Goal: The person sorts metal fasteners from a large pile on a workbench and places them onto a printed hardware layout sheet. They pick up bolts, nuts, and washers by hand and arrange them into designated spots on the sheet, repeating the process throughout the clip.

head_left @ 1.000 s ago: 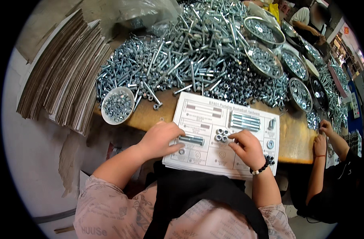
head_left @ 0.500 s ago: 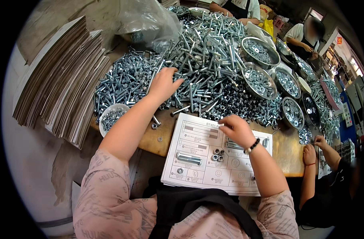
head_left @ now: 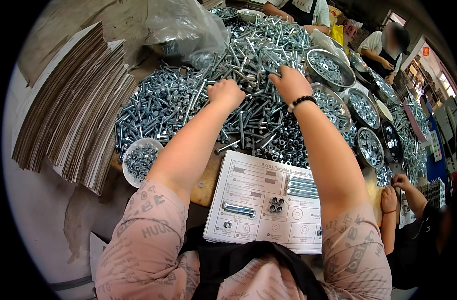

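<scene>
- The left hand [head_left: 227, 93] lies knuckles-up on the heap of bolts [head_left: 188, 97], fingers curled down into the metal; whether they grasp a bolt cannot be told.
- The right hand [head_left: 290, 83], a dark bead bracelet [head_left: 301, 101] at its wrist, reaches further in, fingers bent around long bolts near the middle of the surface; a firm grasp cannot be told either.
- The bolts are bright, silvery, hex-headed, of mixed lengths, heaped loosely across most of the surface from its left side towards the far edge.
- Darker nuts [head_left: 288, 142] lie in a patch just behind the sorting sheet [head_left: 261, 200].
- The sheet, white with printed outlines, lies at the near edge and carries one short bolt [head_left: 238, 209], a cluster of nuts [head_left: 275, 204] and a row of bolts [head_left: 302, 187].
- A small white bowl [head_left: 140, 160] of nuts stands at the near left corner.
- Metal bowls [head_left: 331, 69] of hardware run along the right side.
- Stacked cardboard sheets [head_left: 73, 110] sit off the left edge.
</scene>
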{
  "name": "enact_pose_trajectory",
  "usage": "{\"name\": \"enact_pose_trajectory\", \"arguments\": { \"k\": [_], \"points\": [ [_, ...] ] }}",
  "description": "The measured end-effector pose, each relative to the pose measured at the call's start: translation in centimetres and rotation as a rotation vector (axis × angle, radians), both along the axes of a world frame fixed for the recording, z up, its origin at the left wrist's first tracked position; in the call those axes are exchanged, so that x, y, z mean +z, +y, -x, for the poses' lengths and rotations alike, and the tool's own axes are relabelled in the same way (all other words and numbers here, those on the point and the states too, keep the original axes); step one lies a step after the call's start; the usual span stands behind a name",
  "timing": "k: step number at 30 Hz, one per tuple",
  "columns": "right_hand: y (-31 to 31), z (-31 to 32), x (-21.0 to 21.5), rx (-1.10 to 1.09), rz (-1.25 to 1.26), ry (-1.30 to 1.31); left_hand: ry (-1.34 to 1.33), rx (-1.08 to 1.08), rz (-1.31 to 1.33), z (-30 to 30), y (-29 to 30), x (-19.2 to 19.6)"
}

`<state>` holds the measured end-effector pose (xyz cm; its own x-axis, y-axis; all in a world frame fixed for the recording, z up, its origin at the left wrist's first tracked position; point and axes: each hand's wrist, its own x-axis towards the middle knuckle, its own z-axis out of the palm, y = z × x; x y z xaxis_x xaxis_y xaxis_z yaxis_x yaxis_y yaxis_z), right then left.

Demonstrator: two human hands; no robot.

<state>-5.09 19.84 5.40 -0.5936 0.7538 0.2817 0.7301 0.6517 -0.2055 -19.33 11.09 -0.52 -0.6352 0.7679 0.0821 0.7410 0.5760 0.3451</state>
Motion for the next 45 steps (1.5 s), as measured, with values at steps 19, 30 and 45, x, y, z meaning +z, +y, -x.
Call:
{"name": "enact_pose_trajectory", "arguments": {
  "k": [19,30,45],
  "points": [
    [-5.7,-11.1,5.3,0.187,0.135,0.571,0.367,-0.273,-0.730,3.3,-7.8,4.2],
    [-12.0,-16.3,-3.7,0.094,0.952,1.044,-0.731,-0.452,-0.877,-5.9,-9.5,1.1],
    [-14.4,-13.9,-9.0,0.288,0.284,0.415,0.080,-0.922,-0.038,-7.7,-14.2,-4.4]
  ]
}}
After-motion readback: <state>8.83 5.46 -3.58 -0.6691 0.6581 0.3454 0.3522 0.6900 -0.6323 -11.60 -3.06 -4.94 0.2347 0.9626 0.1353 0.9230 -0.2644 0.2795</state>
